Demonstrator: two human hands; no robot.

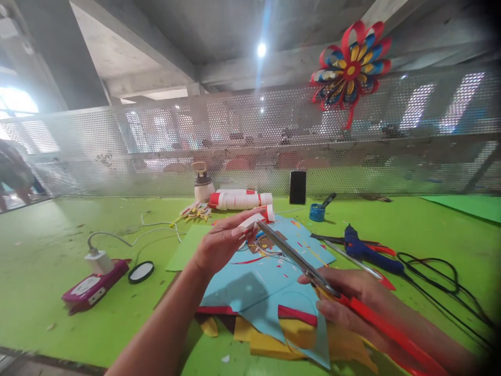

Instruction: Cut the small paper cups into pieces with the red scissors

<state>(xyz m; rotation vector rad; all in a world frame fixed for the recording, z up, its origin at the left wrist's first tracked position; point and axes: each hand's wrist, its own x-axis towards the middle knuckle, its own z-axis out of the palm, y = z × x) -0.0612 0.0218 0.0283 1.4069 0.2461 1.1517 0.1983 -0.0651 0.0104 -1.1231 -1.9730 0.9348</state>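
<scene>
Between the fingers of my left hand (217, 243) is a small folded piece of white paper (251, 223). My right hand (352, 297) grips a pair of scissors (305, 266) with red handles and long metal blades. The blade tips meet the edge of the white paper; whether they cut into it I cannot make out. Below both hands lie light blue sheets (250, 287) strewn with small red, white and yellow scraps. Yellow paper pieces (274, 345) and a dark red strip (297, 315) are at the near edge of the sheets.
A blue glue gun (371, 256) with a black cord lies at right, near a blue jar (317, 212). At left are a purple power strip (96, 284) and a round black-rimmed disc (141, 272). White rolls (242, 201) and a black phone-like slab (298, 187) stand before the perforated screen (168, 146).
</scene>
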